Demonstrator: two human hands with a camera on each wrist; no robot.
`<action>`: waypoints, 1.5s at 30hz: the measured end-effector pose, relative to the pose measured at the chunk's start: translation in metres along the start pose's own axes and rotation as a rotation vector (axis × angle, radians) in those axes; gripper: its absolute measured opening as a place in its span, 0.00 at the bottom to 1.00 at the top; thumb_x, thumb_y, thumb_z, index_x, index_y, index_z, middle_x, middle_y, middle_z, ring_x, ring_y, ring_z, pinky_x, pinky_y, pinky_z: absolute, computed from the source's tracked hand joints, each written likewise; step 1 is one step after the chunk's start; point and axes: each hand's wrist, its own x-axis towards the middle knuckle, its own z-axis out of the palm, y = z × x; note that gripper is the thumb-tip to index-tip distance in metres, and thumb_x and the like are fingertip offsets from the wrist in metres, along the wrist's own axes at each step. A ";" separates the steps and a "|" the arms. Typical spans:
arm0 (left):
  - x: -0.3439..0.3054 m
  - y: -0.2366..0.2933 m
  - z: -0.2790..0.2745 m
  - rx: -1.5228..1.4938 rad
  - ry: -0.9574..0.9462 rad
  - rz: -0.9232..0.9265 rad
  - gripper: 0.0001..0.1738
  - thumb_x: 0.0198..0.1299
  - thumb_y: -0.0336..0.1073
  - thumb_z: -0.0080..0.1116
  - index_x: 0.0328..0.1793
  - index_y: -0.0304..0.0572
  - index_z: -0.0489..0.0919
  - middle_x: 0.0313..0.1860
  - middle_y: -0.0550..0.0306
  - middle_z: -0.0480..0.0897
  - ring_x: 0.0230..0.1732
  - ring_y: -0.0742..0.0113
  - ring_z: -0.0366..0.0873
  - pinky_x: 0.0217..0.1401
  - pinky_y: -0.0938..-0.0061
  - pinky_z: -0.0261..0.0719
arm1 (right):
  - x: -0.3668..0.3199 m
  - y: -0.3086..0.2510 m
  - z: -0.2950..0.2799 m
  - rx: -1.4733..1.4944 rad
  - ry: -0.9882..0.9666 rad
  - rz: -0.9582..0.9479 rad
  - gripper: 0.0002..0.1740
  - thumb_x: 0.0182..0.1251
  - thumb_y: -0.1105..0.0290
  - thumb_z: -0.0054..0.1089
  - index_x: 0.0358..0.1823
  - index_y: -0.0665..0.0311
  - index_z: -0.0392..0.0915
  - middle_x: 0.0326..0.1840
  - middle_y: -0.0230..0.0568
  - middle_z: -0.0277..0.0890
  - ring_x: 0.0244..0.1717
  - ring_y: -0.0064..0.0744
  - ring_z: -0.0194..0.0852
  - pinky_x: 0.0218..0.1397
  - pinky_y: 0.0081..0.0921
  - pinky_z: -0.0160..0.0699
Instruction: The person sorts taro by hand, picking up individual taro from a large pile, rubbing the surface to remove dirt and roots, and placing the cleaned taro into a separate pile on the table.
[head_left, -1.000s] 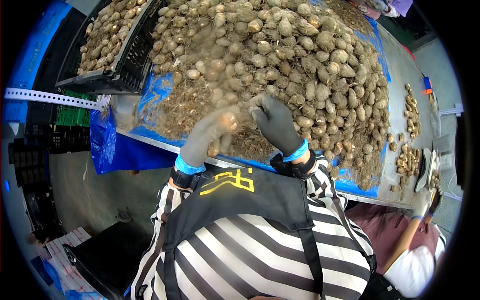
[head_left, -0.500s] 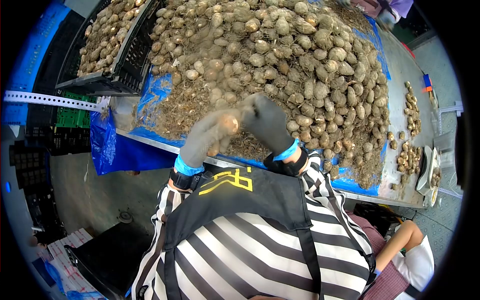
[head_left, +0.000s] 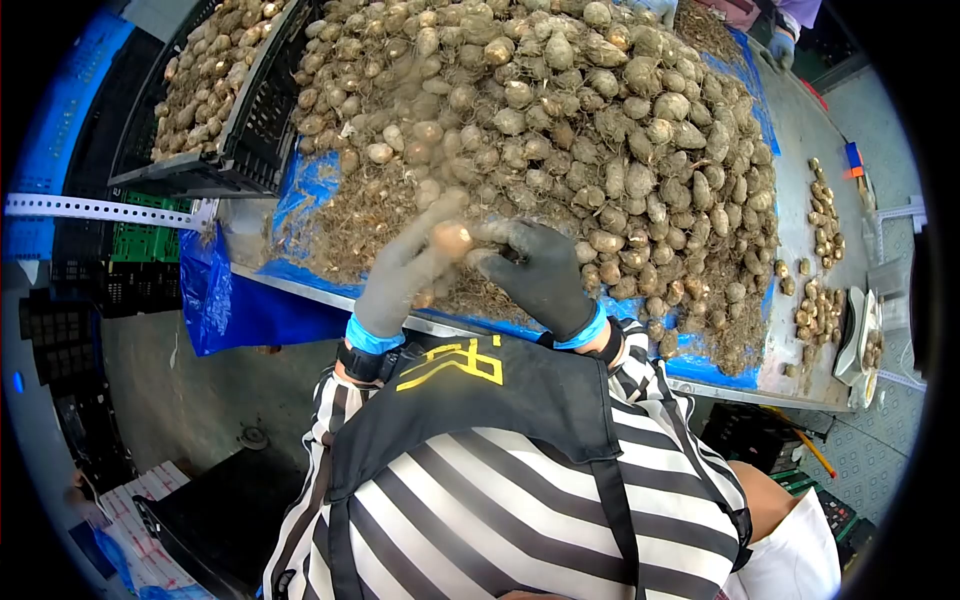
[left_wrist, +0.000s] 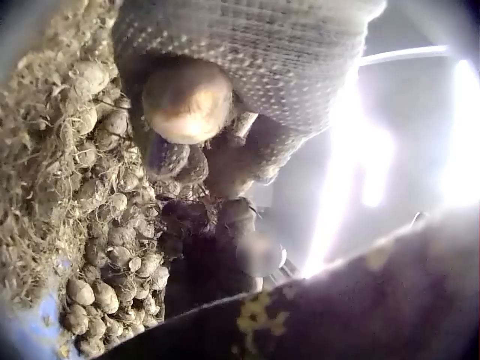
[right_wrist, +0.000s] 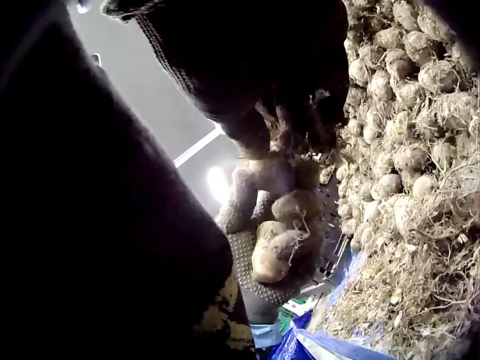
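My left hand point(head_left: 397, 275), in a grey dotted knit glove, holds a hairy taro clump with a pale cut end point(head_left: 452, 240) over the near edge of the heap. In the right wrist view the clump point(right_wrist: 279, 244) shows several brown lobes against the dotted palm. My right hand point(head_left: 540, 275), in a darker glove, has thumb and forefinger bent together at the clump's right side, pinching at its rooty end. Dark shadow covers most of that hand in the right wrist view. A round pale taro end point(left_wrist: 187, 101) pokes out below the left glove in the left wrist view.
A large heap of taros point(head_left: 620, 130) fills the table over blue plastic sheet point(head_left: 315, 190), with loose root litter point(head_left: 360, 225) in front. Black crate point(head_left: 265, 110) with taros stands at left. Small piles point(head_left: 818, 312) lie right. Another person's gloved hand point(head_left: 781, 48) is at the far side.
My right hand has come down and nearer me, from beside the clump, over its far end, to its right side. The left hand keeps its hold. The neighbour at right has leaned back from the table.
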 end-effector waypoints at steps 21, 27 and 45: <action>0.022 -0.005 -0.002 -0.013 0.140 -0.027 0.30 0.55 0.24 0.59 0.68 0.40 0.75 0.54 0.59 0.79 0.44 0.74 0.78 0.41 0.82 0.77 | -0.008 0.031 0.010 -0.008 -0.462 0.000 0.08 0.56 0.62 0.66 0.31 0.58 0.83 0.27 0.40 0.79 0.31 0.42 0.79 0.33 0.35 0.76; 0.028 -0.002 0.005 -0.093 0.051 -0.075 0.37 0.50 0.21 0.55 0.72 0.35 0.67 0.53 0.56 0.79 0.36 0.75 0.77 0.36 0.81 0.76 | 0.004 0.014 -0.013 0.056 0.039 0.133 0.07 0.58 0.69 0.67 0.38 0.61 0.85 0.35 0.41 0.83 0.35 0.37 0.83 0.39 0.30 0.79; 0.033 0.003 -0.003 -0.175 -0.076 -0.125 0.34 0.64 0.48 0.60 0.72 0.38 0.66 0.35 0.55 0.81 0.25 0.76 0.75 0.24 0.84 0.72 | 0.011 0.051 -0.016 -0.140 -0.314 0.218 0.08 0.57 0.71 0.65 0.38 0.61 0.82 0.30 0.47 0.79 0.32 0.46 0.80 0.37 0.35 0.78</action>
